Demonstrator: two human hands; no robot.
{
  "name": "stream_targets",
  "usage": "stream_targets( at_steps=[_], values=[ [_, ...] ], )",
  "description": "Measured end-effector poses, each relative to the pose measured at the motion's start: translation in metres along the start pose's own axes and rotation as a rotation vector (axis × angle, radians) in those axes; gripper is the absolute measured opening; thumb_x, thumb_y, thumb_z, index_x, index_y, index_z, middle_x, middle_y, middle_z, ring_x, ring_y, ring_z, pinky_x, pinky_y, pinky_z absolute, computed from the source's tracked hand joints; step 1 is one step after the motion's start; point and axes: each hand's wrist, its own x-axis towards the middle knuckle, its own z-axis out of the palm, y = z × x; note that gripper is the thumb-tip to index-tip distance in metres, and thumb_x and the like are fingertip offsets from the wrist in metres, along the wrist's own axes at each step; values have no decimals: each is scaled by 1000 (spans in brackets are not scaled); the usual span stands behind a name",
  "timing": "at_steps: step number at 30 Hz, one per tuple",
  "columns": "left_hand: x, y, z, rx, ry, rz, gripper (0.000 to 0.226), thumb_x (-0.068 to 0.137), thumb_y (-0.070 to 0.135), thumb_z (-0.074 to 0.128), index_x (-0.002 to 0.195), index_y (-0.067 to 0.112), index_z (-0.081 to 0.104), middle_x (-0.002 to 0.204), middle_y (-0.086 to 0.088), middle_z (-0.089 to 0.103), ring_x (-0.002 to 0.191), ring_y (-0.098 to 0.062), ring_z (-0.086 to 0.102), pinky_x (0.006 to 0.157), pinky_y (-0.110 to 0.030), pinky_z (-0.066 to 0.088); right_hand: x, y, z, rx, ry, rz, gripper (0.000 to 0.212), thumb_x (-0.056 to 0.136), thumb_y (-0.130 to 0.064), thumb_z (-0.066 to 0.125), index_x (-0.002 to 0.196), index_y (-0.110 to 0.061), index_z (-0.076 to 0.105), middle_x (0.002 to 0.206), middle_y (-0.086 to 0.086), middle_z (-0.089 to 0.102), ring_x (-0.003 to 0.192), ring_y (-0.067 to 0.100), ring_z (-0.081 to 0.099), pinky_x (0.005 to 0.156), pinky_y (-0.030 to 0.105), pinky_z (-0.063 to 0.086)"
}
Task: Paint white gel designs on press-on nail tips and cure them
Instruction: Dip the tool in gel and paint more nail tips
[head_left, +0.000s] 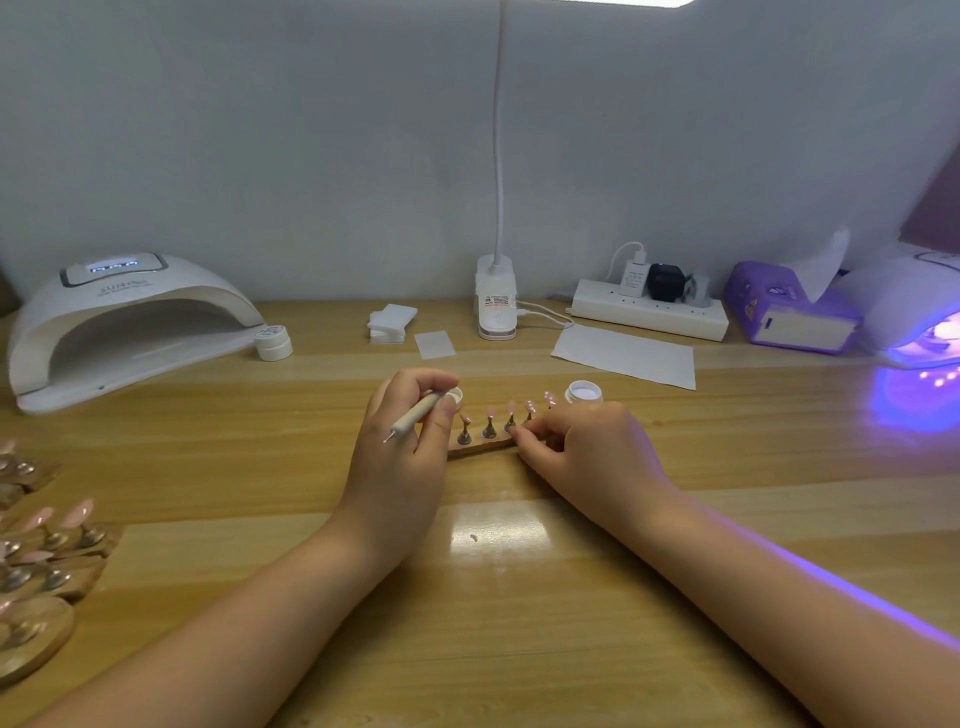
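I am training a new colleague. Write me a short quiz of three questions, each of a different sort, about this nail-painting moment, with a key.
1. True or false: the left hand holds the dotting pen.
2. Which curing lamp glows purple? A) the lamp at far left B) the lamp at far right
3. Fill in: the right hand touches the wooden ____ that carries the pink nail tips.

Key: 1 true; 2 B; 3 strip. The open gel pot stands behind the right hand.
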Motion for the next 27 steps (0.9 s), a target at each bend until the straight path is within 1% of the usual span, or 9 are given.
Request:
stream_targets(
  at_steps=[1, 4, 9, 13, 16, 19, 23, 25, 27],
  values=[
    [0, 0, 0, 7, 0, 6, 12, 97, 16, 52, 100, 24, 59, 102, 5, 57, 88, 1, 56, 77, -27, 51, 0, -1, 0, -1, -8, -15, 22, 92, -38, 59, 94, -24, 77, 78, -4, 70, 69, 10, 59, 64, 28, 51],
    [-1, 1, 0, 28, 0, 31, 13, 97, 15, 52, 98, 26, 58, 97, 4, 57, 81, 1, 55, 69, -13, 44, 0, -2, 0, -19, -20, -34, 24, 93, -37, 57, 96, -24, 77, 79, -4, 71, 72, 11, 60, 65, 29, 51],
    [-2, 1, 2, 65, -9, 53, 11, 96, 12, 53, 101, 19, 60, 97, 3, 57, 79, 2, 55, 69, -7, 39, 2, -3, 3, -94, -26, -15, 29, 96, -37, 51, 95, -20, 75, 81, 1, 71, 77, 18, 62, 68, 33, 51],
    [-2, 2, 2, 63, -24, 65, 12, 96, 10, 53, 101, 18, 60, 97, 0, 58, 78, 2, 55, 69, -7, 39, 3, -3, 5, -119, 2, -24, 28, 96, -36, 50, 102, -21, 74, 86, 2, 72, 84, 20, 65, 69, 34, 53],
    [-3, 4, 2, 63, -29, 77, 13, 96, 8, 53, 101, 17, 60, 95, 2, 56, 78, 5, 55, 69, -5, 38, 5, -2, 6, -124, 12, -18, 30, 97, -36, 49, 103, -20, 73, 89, 2, 73, 92, 21, 66, 72, 34, 54],
    [-4, 6, 2, 73, -31, 87, 13, 95, 7, 53, 101, 17, 60, 93, 5, 56, 80, 6, 54, 69, -4, 37, 6, -2, 6, -173, 2, -22, 33, 99, -39, 44, 106, -24, 72, 91, -1, 73, 90, 19, 66, 69, 31, 53],
    [-5, 8, 2, 81, -45, 86, 13, 95, 6, 53, 103, 14, 61, 95, 3, 57, 81, 5, 55, 70, -6, 39, 7, -1, 6, -323, -34, -97, 39, 102, -43, 32, 125, -32, 60, 113, -7, 69, 105, 15, 63, 73, 28, 52],
    [-5, 8, 2, 85, -46, 88, 13, 95, 6, 53, 103, 12, 61, 96, 3, 58, 82, 5, 55, 69, -4, 37, 8, 1, 5, -326, -32, -99, 37, 102, -43, 32, 124, -34, 60, 114, -7, 68, 108, 15, 62, 71, 27, 49],
    [-5, 9, 2, 86, -44, 90, 12, 95, 6, 54, 103, 11, 61, 96, 3, 58, 82, 7, 55, 69, -3, 37, 8, 1, 5, -307, -17, -98, 37, 101, -44, 33, 117, -33, 65, 108, -7, 70, 105, 15, 63, 70, 27, 50]
  ],
)
